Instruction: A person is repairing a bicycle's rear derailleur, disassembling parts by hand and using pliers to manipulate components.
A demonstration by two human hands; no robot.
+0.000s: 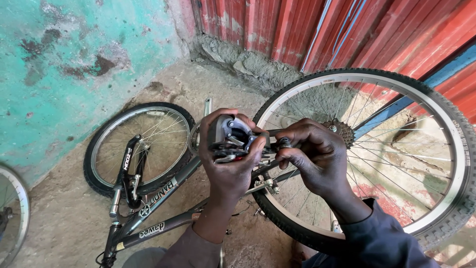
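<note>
we see our left hand (229, 166) wrapped around a grey metal gear changer (233, 141), gripping it from below with the fingers curled over its edge, its springs and small toothed wheels facing up at us. our right hand (313, 159) is closed too, the fingertips pinching a small dark bolt (284, 143) at the right end of the gear changer, so the two hands nearly touch. the gear changer sits in the middle of the view, held just in front of the rear wheel (396, 149), close to the cluster of cogs (342, 131) at the wheel's hub. the bicycle lies upside down on the concrete floor (64, 218), its grey frame (158, 208) running down to the lower left, and the front wheel (141, 146) rests further back near a peeling turquoise wall (64, 64). behind the rear wheel stands a red corrugated metal wall (347, 30). part of another wheel (12, 213) shows at the left edge. dark blue sleeves (382, 243) cover our forearms.
</note>
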